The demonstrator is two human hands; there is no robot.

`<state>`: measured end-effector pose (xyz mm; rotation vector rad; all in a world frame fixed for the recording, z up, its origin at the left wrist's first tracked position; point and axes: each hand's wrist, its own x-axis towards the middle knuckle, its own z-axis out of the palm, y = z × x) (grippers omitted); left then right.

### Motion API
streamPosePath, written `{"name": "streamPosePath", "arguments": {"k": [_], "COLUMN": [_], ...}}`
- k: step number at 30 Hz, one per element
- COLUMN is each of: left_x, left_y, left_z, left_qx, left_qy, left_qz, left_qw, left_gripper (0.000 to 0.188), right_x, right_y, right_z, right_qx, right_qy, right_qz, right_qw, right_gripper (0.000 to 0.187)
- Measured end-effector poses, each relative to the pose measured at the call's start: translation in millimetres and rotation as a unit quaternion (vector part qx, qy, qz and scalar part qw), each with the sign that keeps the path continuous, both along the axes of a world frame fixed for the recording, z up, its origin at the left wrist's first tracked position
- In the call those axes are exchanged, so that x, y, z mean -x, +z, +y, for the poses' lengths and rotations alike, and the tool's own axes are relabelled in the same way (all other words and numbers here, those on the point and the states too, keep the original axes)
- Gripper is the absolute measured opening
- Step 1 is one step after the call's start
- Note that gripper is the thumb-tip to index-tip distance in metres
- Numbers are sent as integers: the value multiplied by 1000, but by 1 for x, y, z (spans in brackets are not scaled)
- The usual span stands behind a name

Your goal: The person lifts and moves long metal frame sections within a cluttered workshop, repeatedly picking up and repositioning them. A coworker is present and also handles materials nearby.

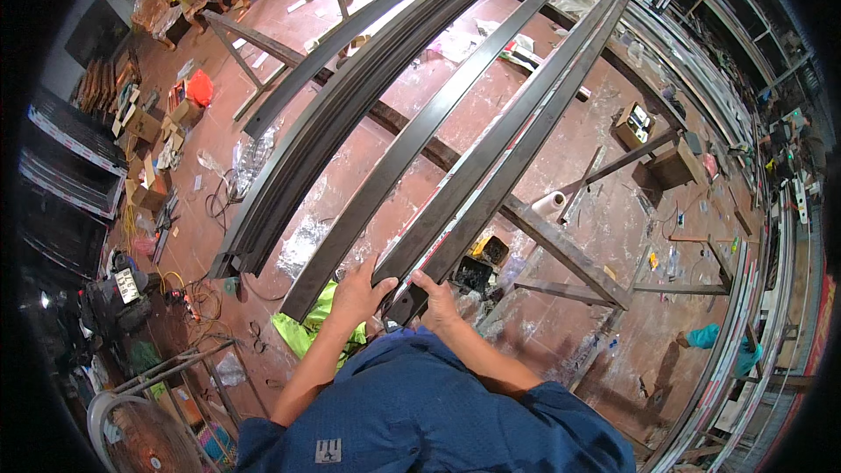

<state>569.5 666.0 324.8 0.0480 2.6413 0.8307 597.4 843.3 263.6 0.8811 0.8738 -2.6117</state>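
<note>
Two long dark metal profiles lie side by side in front of me, with pale printed film along their edges. My left hand (357, 295) is closed on the near end of the left profile (477, 162), its fingers over the top. On the right profile (504, 180), my right hand (437, 302) grips the near end, thumb on top and the other fingers mostly hidden below. A single dark bar (420, 136) lies apart to their left. Farther left is a stack of dark profiles (324, 123). Bright yellow-green cloth (302, 330) shows beneath my left forearm.
Metal beams (565, 254) of a support frame run crosswise under the profiles. A fan (144, 438) stands at lower left; open cartons (674, 165) and a white roll (549, 204) lie right. Long stock lines the right side, near a person's teal-clothed limb (714, 337). Scraps litter the tiles.
</note>
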Motion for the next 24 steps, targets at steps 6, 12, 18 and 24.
{"name": "streamPosePath", "arguments": {"k": [6, 12, 18, 24], "left_x": [6, -1, -10, 2], "left_y": [-17, -1, -9, -16], "left_z": [-8, 16, 24, 12], "left_qx": [-54, -105, -183, -208], "left_qy": [-4, -29, 2, -29], "left_qz": [-44, -73, -141, -145], "left_qw": [998, 991, 973, 967], "left_gripper": [85, 91, 93, 93], "right_x": [-3, -11, -25, -12], "right_y": [-2, 3, 3, 19], "right_z": [-6, 10, 24, 13], "right_qx": [-20, -76, -104, -241], "right_qy": [-50, -82, -73, -59], "right_qz": [13, 14, 14, 81], "right_qw": [998, 994, 992, 965], "right_gripper": [47, 50, 55, 55]}}
